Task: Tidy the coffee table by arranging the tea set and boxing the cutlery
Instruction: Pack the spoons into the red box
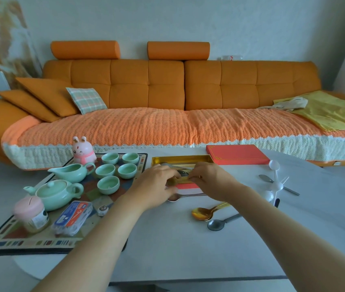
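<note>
White counter (167, 249) before an orange sofa (167, 85). Left hand (156, 184) and right hand (209, 178), close together, both pinch a gold piece (179, 181) at the near rim of the gold-lined box (180, 159), mid-counter. Gold spoon (201, 213) and grey spoon (215, 224) lie loose toward the front edge; tea set (56, 194) at left. Likely hazard: a wrist sweeping the silver spoon (173, 198) beneath it.

Orange, mint green, red and gold.
The sofa (167, 85) is orange, its throw (146, 127) woven orange with a white edge; one cushion (86, 100) is green-and-peach plaid. The teapot (55, 192), pitcher (70, 172) and cups (108, 185) are mint green, on a mat (30, 241) of many-coloured patches with a dark border. The rabbit (83, 151) is pink. The box (180, 159) is gold inside, red outside; its lid (238, 154) red with a gold border. One spoon (202, 213) is gold, a second spoon (215, 224) grey.
</note>
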